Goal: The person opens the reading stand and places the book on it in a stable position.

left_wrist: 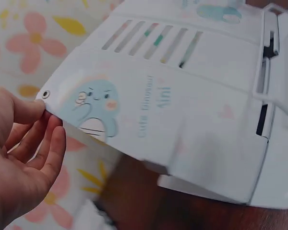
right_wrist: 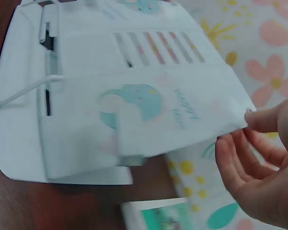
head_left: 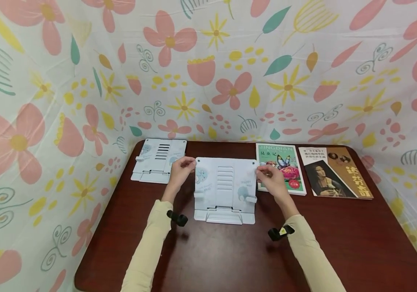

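A white book stand (head_left: 225, 182) with cartoon dinosaur prints and a column of slots is at the middle of the table, its back panel raised off the base. My left hand (head_left: 182, 168) pinches the panel's upper left corner between thumb and fingers. At the upper right corner, my right hand (head_left: 271, 178) pinches the edge the same way. Both wrist views show the thumb on the printed face of the book stand (left_wrist: 173, 110) and the fingers behind it. A wire rest (head_left: 224, 218) lies along the stand's lower front.
Another white book stand (head_left: 159, 160) lies flat at the back left of the dark wooden table (head_left: 208, 259). Behind the right hand are a green-covered book (head_left: 283, 166) and a brown book with a portrait (head_left: 336, 172). Floral cloth (head_left: 230, 73) hangs around the table.
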Motion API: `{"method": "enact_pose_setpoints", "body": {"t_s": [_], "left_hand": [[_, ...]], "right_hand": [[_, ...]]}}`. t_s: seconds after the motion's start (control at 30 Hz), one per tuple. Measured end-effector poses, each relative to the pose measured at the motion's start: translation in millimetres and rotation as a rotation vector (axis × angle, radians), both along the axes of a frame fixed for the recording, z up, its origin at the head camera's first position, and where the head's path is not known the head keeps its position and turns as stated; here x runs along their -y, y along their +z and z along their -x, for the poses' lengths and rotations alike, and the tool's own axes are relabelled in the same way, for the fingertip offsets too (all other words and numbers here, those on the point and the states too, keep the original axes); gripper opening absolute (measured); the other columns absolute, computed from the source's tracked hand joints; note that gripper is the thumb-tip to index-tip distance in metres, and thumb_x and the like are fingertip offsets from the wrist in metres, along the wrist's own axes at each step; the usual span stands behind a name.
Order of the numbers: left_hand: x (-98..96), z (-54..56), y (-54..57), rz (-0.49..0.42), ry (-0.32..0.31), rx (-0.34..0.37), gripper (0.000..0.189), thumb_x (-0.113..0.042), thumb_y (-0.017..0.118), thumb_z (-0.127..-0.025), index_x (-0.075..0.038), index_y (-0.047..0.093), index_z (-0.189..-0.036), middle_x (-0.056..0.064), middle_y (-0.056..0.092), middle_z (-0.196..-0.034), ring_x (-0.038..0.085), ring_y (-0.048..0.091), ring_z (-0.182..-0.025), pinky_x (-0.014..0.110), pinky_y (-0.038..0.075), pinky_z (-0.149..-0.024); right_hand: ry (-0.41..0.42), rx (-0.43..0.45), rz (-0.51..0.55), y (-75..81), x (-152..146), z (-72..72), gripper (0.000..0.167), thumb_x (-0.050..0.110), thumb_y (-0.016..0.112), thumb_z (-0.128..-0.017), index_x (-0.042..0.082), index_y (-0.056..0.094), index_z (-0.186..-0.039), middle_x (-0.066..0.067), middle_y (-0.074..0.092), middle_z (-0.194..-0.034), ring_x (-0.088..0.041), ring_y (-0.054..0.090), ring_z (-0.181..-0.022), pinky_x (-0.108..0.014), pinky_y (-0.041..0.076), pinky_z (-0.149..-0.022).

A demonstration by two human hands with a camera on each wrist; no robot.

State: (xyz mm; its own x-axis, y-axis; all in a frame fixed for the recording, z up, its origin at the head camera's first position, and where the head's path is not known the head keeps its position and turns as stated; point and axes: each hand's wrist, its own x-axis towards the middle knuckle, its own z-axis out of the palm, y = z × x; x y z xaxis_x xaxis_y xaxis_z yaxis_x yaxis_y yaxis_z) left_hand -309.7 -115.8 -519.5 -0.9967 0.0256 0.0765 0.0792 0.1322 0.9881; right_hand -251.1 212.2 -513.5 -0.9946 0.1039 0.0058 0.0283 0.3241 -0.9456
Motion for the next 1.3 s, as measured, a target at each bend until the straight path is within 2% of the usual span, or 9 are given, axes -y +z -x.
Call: {"method": "enact_pose_setpoints", "body": {"t_s": [0.1, 0.2, 0.27, 0.33, 0.5, 0.77, 1.0, 1.13, 1.3], "left_hand": [[6.2, -15.8, 16.6, 0.024, -0.034, -0.110, 0.017, -0.016, 0.070, -0.097, -0.002, 0.073, -0.106, 0.013, 0.071, -0.097, 0.039, 0.068, -0.092, 0.045, 0.060, -0.085], [12.2, -32.3, 28.7, 0.083, -0.058, -0.179, 0.015, -0.017, 0.072, -0.096, -0.004, 0.074, -0.103, 0.012, 0.071, -0.095, 0.021, 0.068, -0.085, 0.028, 0.058, -0.077], [16.2, -42.8, 33.9, 0.116, -0.070, -0.202, 0.015, -0.016, 0.072, -0.096, -0.004, 0.075, -0.102, 0.013, 0.071, -0.095, 0.010, 0.065, -0.082, 0.021, 0.054, -0.075], [19.9, -53.1, 38.1, 0.134, -0.085, -0.207, 0.014, -0.014, 0.071, -0.096, -0.001, 0.074, -0.102, 0.017, 0.071, -0.096, 0.006, 0.062, -0.083, 0.019, 0.051, -0.075], [27.5, -72.5, 43.9, 0.154, -0.145, -0.218, 0.013, -0.005, 0.069, -0.096, 0.006, 0.072, -0.102, 0.025, 0.070, -0.098, 0.010, 0.061, -0.084, 0.021, 0.050, -0.076], [38.0, -85.9, 45.9, 0.107, -0.313, -0.266, 0.004, 0.000, 0.069, -0.094, 0.002, 0.072, -0.096, 0.019, 0.070, -0.091, 0.012, 0.061, -0.081, 0.020, 0.051, -0.074], [49.0, -94.6, 41.4, 0.088, -0.426, -0.324, 0.010, -0.001, 0.071, -0.092, 0.008, 0.072, -0.093, 0.023, 0.070, -0.088, 0.011, 0.064, -0.078, 0.022, 0.054, -0.070], [49.2, -100.7, 41.5, 0.088, -0.416, -0.316, 0.010, -0.002, 0.072, -0.092, 0.008, 0.072, -0.094, 0.023, 0.071, -0.088, 0.010, 0.065, -0.079, 0.022, 0.055, -0.071], [44.8, -108.1, 40.7, 0.089, -0.322, -0.292, 0.007, -0.002, 0.073, -0.092, 0.004, 0.073, -0.095, 0.018, 0.072, -0.090, 0.014, 0.067, -0.078, 0.023, 0.056, -0.073]], "right_hand": [[0.034, -0.088, -0.001, 17.5, -4.0, -9.9, 0.031, 0.021, 0.066, -0.100, -0.006, 0.064, -0.115, -0.022, 0.067, -0.107, -0.011, 0.070, -0.083, -0.023, 0.060, -0.078], [0.075, -0.147, -0.038, 30.6, -7.6, -22.0, 0.029, 0.022, 0.068, -0.098, -0.004, 0.066, -0.111, -0.021, 0.070, -0.105, -0.005, 0.069, -0.080, -0.018, 0.057, -0.076], [0.109, -0.171, -0.053, 37.7, -9.1, -30.1, 0.025, 0.020, 0.070, -0.098, -0.002, 0.066, -0.108, -0.019, 0.071, -0.103, -0.005, 0.069, -0.081, -0.017, 0.056, -0.075], [0.150, -0.198, -0.052, 44.0, -10.1, -38.2, 0.020, 0.016, 0.070, -0.097, -0.002, 0.067, -0.105, -0.017, 0.071, -0.101, -0.004, 0.068, -0.082, -0.016, 0.055, -0.076], [0.219, -0.286, -0.094, 53.6, -12.9, -58.1, 0.009, 0.005, 0.072, -0.093, 0.002, 0.071, -0.101, -0.015, 0.072, -0.096, -0.008, 0.065, -0.080, -0.017, 0.054, -0.072], [0.259, -0.365, -0.184, 58.4, -16.3, -80.9, 0.012, 0.000, 0.074, -0.090, 0.010, 0.073, -0.096, -0.010, 0.072, -0.092, -0.006, 0.067, -0.081, -0.015, 0.054, -0.072], [0.330, -0.336, -0.187, 58.0, -21.2, -95.8, 0.013, 0.000, 0.075, -0.089, 0.012, 0.074, -0.093, -0.008, 0.073, -0.089, -0.007, 0.069, -0.078, -0.018, 0.055, -0.068], [0.323, -0.338, -0.196, 57.1, -21.7, -101.5, 0.013, 0.001, 0.076, -0.089, 0.013, 0.074, -0.094, -0.009, 0.074, -0.090, -0.012, 0.071, -0.080, -0.018, 0.055, -0.068], [0.280, -0.342, -0.197, 54.6, -18.8, -109.0, 0.013, 0.002, 0.076, -0.089, 0.014, 0.075, -0.095, -0.009, 0.075, -0.092, -0.007, 0.071, -0.083, -0.017, 0.056, -0.071]]}}
